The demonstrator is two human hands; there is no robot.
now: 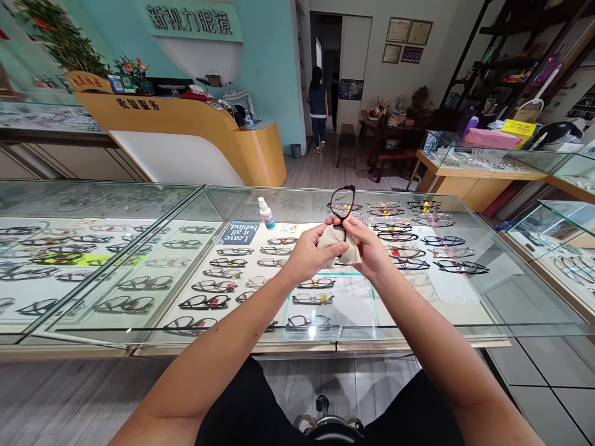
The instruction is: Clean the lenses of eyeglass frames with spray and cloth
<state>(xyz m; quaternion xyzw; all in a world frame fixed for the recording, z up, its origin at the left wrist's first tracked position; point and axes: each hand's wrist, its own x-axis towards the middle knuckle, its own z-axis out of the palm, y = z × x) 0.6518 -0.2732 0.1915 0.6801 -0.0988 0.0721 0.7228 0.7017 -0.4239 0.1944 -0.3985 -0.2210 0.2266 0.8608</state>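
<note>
Above the glass showcase, my left hand [310, 249] is closed on a beige cloth [331, 240], its fingers at the lower part of a pair of black-framed glasses [343, 201]. One lens of the glasses stands upright above the fingertips; the rest is hidden by the cloth and fingers. My right hand [368, 245] pinches the glasses near their middle, and the cloth hangs between both hands. A small white spray bottle [266, 214] with a blue lower part stands on the glass top, left of my hands.
Rows of glasses [204, 301] lie inside the showcase [297, 337] beneath my forearms. Beyond it are a wooden counter [186, 118], a bench [346, 139] and a person [318, 108] by a doorway. More showcases stand on the right.
</note>
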